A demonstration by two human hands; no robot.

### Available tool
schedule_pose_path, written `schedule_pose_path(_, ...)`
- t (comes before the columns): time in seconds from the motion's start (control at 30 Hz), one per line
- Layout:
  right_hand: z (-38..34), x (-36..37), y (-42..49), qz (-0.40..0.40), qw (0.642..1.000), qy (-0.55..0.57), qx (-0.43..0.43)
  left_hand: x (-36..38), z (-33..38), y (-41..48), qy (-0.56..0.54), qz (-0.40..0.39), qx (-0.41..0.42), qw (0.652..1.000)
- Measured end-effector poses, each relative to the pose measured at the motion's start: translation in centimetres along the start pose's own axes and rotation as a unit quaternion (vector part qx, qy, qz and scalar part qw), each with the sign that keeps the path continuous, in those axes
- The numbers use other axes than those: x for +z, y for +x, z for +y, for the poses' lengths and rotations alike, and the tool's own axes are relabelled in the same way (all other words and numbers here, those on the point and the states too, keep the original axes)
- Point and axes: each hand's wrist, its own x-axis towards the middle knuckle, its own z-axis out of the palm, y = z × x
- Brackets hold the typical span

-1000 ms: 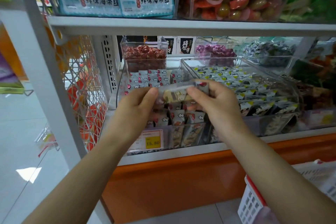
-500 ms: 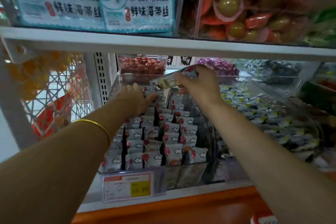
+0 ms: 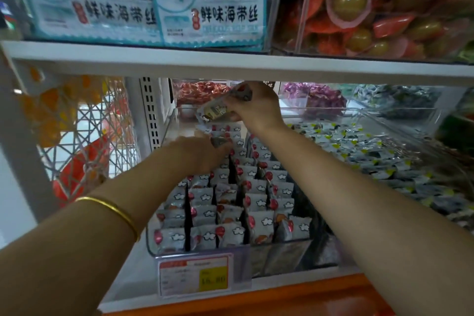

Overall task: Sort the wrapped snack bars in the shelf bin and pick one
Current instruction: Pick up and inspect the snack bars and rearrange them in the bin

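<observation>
Shelf [image 3: 230,67], bin [image 3: 150,241] of snack bars [image 3: 256,202], right fingers [image 3: 237,104] pinching one bar [image 3: 215,111], left fingers [image 3: 207,149] unclear

Snack bars [image 3: 254,223] in rows in shelf bin [image 3: 151,247], price tag [image 3: 193,274] on its front wall. Second bin [image 3: 436,113] just right. Right hand [image 3: 256,108] holds one bar [image 3: 215,111] above rear rows, left hand [image 3: 202,151] lower-left.
</observation>
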Motion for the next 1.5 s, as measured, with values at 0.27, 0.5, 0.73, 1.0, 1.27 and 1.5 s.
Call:
schedule_pose_path(0.27,0.6,5.8,2.9,-0.079,0.976,-0.184,-0.088,-1.6,0.3,-4.6,0.214,0.031,0.065,0.974)
schedule_pose_path(0.5,1.9,8.3,2.6,-0.132,0.953,-0.245,-0.118,-1.9,-3.1,-9.0,0.222,0.077,0.028,0.972)
schedule_pose_path(0.73,2.0,8.9,2.1,-0.199,0.918,-0.339,-0.057,-0.9,-4.1,-9.0,0.071,0.125,0.066,0.987)
schedule_pose_path(1.0,-1.8,1.9,-5.0,-0.158,0.984,-0.076,-0.030,-0.8,-4.0,-10.7,-0.086,0.149,0.083,0.982)
schedule_pose_path(1.27,-3.5,-2.3,-14.7,-0.218,0.960,-0.160,-0.079,2.5,-5.1,-15.8,-0.116,0.187,0.138,0.966)
schedule_pose_path(1.5,-3.4,-0.6,-15.8,-0.226,0.897,-0.336,-0.177,3.5,-5.5,-16.7,-0.062,0.195,0.135,0.969)
